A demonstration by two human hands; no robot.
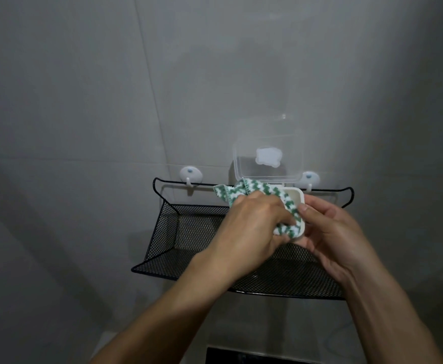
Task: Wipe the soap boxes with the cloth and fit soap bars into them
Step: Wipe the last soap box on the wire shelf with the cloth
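A: Grey wall tiles [83, 101] are seen behind a black mesh basket [189, 232] hung on two hooks.

B: Above the basket, a white soap box [298, 203] with its clear lid [267, 158] raised is gripped by the right hand [330, 229]. A green-white cloth [241, 191] is clamped by the left hand [254, 222] and pressed into the box.

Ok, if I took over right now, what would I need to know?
Left hand: holds the green-and-white cloth and presses it into the soap box.
Right hand: fingers grip the white box by its right side, held up in front of the black mesh shelf.
The clear lid stands open against the wall.
Done: wiping this box looks under way.
Left: finish the wipe, then fit a soap bar in. No soap bar or other box is in view.
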